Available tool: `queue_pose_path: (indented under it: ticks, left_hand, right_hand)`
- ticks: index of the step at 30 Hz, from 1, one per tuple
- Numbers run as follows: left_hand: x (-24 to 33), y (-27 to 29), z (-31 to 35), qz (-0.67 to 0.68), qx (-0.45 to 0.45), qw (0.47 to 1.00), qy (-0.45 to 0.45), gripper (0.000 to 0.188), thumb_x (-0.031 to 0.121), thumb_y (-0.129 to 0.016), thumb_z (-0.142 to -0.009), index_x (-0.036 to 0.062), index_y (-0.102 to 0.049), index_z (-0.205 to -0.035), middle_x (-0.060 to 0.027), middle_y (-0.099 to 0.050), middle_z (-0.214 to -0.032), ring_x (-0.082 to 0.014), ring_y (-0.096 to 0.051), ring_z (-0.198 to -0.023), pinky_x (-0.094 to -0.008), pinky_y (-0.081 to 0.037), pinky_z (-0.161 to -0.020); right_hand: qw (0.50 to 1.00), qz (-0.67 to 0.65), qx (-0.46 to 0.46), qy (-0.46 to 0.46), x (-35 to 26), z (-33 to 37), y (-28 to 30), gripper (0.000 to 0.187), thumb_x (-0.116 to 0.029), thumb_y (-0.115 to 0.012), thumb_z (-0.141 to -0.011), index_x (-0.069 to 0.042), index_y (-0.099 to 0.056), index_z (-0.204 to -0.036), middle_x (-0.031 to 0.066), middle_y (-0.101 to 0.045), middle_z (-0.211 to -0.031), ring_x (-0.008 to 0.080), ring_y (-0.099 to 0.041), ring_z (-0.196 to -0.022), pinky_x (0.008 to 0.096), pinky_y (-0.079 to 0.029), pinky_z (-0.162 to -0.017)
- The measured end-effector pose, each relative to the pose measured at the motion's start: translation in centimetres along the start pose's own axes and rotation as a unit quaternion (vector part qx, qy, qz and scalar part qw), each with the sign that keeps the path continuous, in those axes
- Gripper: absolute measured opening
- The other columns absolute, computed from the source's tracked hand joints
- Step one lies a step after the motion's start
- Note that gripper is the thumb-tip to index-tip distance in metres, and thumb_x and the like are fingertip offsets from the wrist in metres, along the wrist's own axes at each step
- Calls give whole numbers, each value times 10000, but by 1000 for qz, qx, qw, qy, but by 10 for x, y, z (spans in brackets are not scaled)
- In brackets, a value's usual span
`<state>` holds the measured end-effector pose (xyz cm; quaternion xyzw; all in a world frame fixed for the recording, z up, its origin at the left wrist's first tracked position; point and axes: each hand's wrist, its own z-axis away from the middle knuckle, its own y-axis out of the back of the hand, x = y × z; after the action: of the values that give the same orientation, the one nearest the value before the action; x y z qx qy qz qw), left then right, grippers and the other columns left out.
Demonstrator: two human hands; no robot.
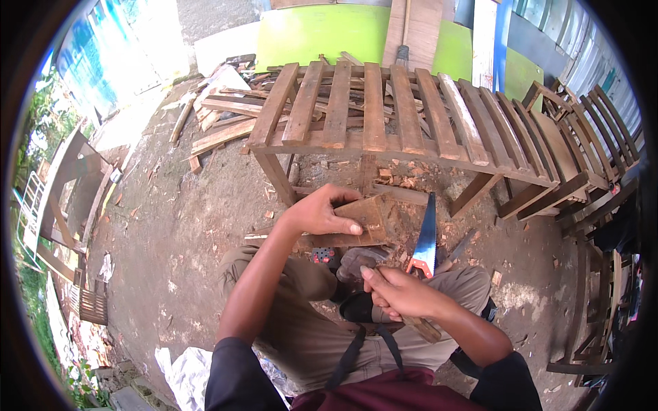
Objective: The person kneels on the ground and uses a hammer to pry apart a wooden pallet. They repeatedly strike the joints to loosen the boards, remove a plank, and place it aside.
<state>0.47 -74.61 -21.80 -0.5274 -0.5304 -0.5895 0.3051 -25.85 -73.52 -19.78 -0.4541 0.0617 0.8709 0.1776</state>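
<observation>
My left hand is closed around a thick brown block of wood, thumb on its near face and fingers over the top. The block sits in front of my knees. Wrapped in my right hand is a hammer with a worn wooden handle; its blocky grey head lies just below the block and appears apart from it. To the right of the block rests a handsaw with a blue-tinted blade and an orange handle. Another long, dull blade-like tool is beside the saw, its kind unclear.
A slatted wooden bench stands ahead. Behind it are piled wood scraps, a broom and a green panel. More slatted wooden furniture is at right. Chips litter the dirt floor; a white sheet lies at lower left.
</observation>
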Motion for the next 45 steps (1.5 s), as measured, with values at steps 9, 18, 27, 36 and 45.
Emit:
queue_pose_path:
  ticks: [9, 18, 27, 36, 45]
  left_hand:
    - [-23, -8, 10, -76, 28, 997, -3, 541, 459, -757, -803, -23, -667, -1032, -102, -698, -893, -158, -618, -870, -341, -495, -818]
    - [-129, 18, 29, -148, 176, 945, 234, 807, 657, -242, -994, -24, -674, -1002, -212, -680, -989, -306, -636, -1022, -411, -442, -952]
    - [-113, 12, 11, -239, 279, 889, 274, 888, 710, -162, -945, 46, -740, -826, -264, -673, -858, -429, -634, -967, -471, -451, -914]
    - [-103, 24, 22, -261, 342, 854, 294, 945, 742, -173, -933, -12, -734, -838, -305, -664, -857, -474, -630, -946, -501, -454, -889]
    - [-133, 28, 36, -141, 363, 880, 273, 944, 738, -260, -935, -116, -657, -875, -367, -623, -854, -507, -604, -939, -492, -440, -877]
  right_hand:
    - [991, -68, 69, 92, 43, -1, -28, 359, -385, -589, -991, -59, -464, -907, -27, -450, -610, 61, -431, -447, 248, -366, -400]
    - [993, 22, 78, 85, 10, 65, 4, 266, -292, -578, -1008, -63, -462, -938, -20, -439, -622, 46, -424, -448, 242, -375, -416]
    - [958, -226, 106, 143, 39, 51, -4, 204, -214, -513, -1038, -71, -444, -909, -30, -370, -607, 53, -350, -412, 240, -326, -373]
    - [930, -256, 166, 205, 41, 5, -10, 244, -284, -582, -1007, -80, -489, -910, -32, -411, -596, 47, -361, -395, 239, -328, -355]
    - [989, -122, 42, 69, -10, 34, 19, 273, -297, -570, -1015, -82, -465, -885, -47, -388, -602, 38, -354, -429, 228, -309, -364]
